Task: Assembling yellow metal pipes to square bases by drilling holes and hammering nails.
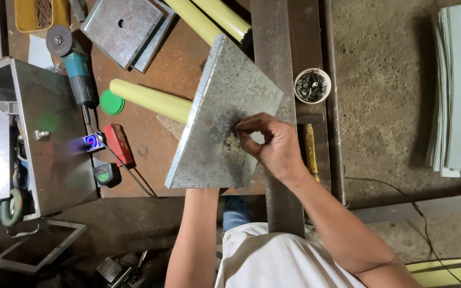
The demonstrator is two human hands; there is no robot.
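The work surface is a rusty brown metal table [150,160], worn and stained, with a long steel bar [276,69] lying across it from top to bottom. On the left side stands a grey metal box [54,149], and near it lie an angle grinder with a teal body [78,72], a green round lid [112,102] and a small red device [118,144]. A white cup full of small dark screws [312,85] sits at the table edge. To the right, the floor is rough grey concrete [380,96], dusty and uneven. A stack of pale flat sheets [460,90] rests at the far right. The light is soft and even, without strong shadows.
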